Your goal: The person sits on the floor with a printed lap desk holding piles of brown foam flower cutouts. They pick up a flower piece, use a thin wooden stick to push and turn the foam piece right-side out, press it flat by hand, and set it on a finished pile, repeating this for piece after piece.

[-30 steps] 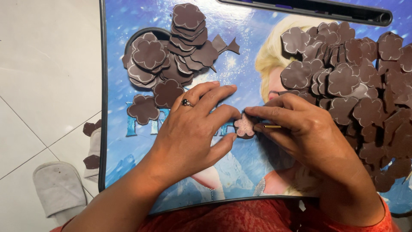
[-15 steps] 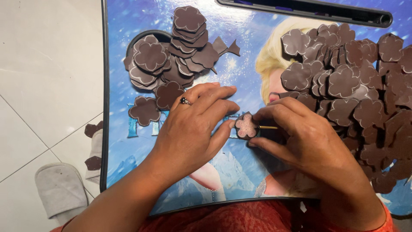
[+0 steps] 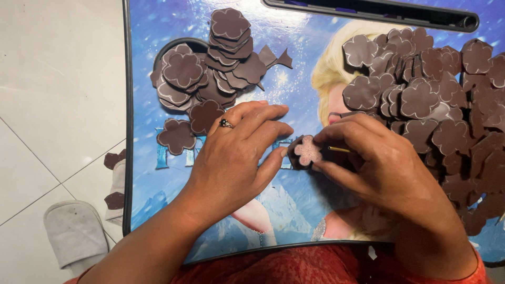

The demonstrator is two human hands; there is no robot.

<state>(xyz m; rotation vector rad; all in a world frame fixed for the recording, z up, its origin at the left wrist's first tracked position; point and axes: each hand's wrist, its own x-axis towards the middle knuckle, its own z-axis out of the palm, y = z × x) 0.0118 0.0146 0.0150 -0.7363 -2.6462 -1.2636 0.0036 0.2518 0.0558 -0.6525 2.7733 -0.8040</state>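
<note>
White floor tiles (image 3: 52, 79) frame a lap tray (image 3: 173, 173) printed with a blue cartoon picture, which serves as the worktop and carries brown flower-shaped foam cutouts in two groups.

At ten to eleven o'clock on the tray sits the smaller pile of cutouts (image 3: 210, 68), overlapping too closely to count, with two single flowers (image 3: 177, 135) lying flat just below it. From one to four o'clock spreads the larger heap (image 3: 436, 105), dozens deep and past counting.

Near the tray's centre, the left hand (image 3: 231, 158), a ring on one finger, rests palm down with fingers stretched toward three o'clock, its thumb and fingertips pressing the edge of one cutout flower (image 3: 306, 151) whose pale pink face is turned up. The right hand (image 3: 389, 168) comes in from four o'clock, fingers curled, its grip closed on a thin yellowish stick (image 3: 339, 149) whose tip points at that flower; its fingertips also touch the flower's right side.

At eight o'clock on the floor lies one grey slipper (image 3: 73, 234), with loose brown scraps (image 3: 113, 179) beside the tray's left rim.
</note>
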